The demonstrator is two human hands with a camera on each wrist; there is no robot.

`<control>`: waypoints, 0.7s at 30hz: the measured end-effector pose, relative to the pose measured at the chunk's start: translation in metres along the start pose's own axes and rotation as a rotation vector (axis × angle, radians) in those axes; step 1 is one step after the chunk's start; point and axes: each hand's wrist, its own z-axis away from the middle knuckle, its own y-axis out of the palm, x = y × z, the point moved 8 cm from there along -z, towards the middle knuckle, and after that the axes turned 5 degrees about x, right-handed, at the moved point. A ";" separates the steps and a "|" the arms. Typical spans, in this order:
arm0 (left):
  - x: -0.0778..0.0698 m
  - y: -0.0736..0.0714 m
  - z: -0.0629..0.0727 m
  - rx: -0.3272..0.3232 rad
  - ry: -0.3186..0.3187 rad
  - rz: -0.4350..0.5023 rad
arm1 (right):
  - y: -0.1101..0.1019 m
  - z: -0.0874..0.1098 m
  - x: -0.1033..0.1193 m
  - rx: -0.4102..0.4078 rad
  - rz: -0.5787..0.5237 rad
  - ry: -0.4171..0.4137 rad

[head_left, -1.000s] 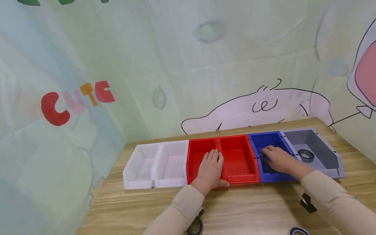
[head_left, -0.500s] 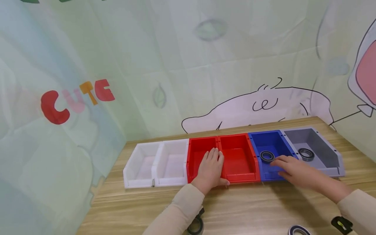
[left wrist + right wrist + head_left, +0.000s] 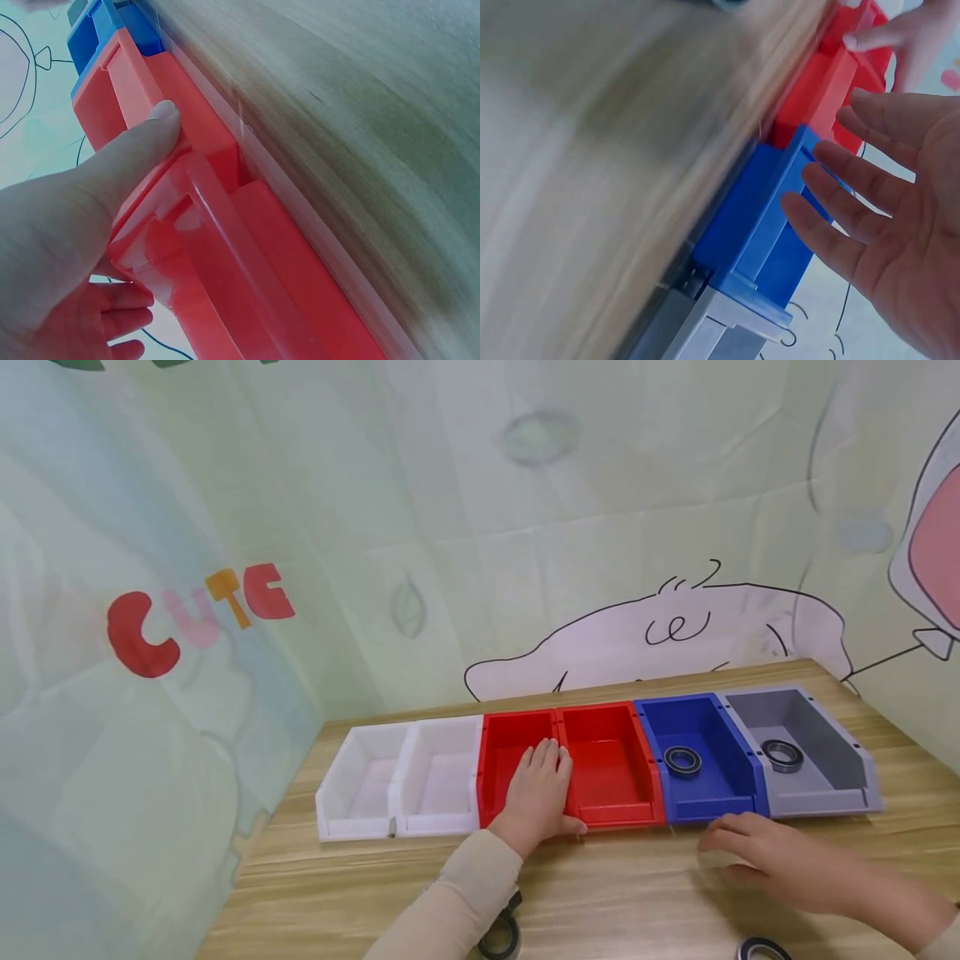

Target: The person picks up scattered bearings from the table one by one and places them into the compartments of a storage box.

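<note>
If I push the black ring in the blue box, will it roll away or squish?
The black ring would probably slide rather than roll, since it lies on its flat side. The walls of the blue box around it would likely stop it. It looks stiff, with a neat round shape, so it probably wouldn't squish.
</note>
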 end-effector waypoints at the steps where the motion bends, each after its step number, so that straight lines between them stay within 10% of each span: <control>1: 0.000 0.000 0.000 -0.002 -0.001 -0.002 | 0.002 0.001 0.003 0.025 -0.015 0.001; 6: 0.001 0.000 -0.001 -0.010 0.001 -0.012 | 0.005 0.008 0.017 0.046 -0.042 -0.035; 13: 0.000 0.001 -0.001 0.000 0.000 -0.009 | 0.037 0.023 0.017 0.369 -0.286 0.144; 21: 0.001 0.000 0.001 -0.005 -0.001 -0.009 | 0.072 0.048 0.023 0.420 -0.310 0.235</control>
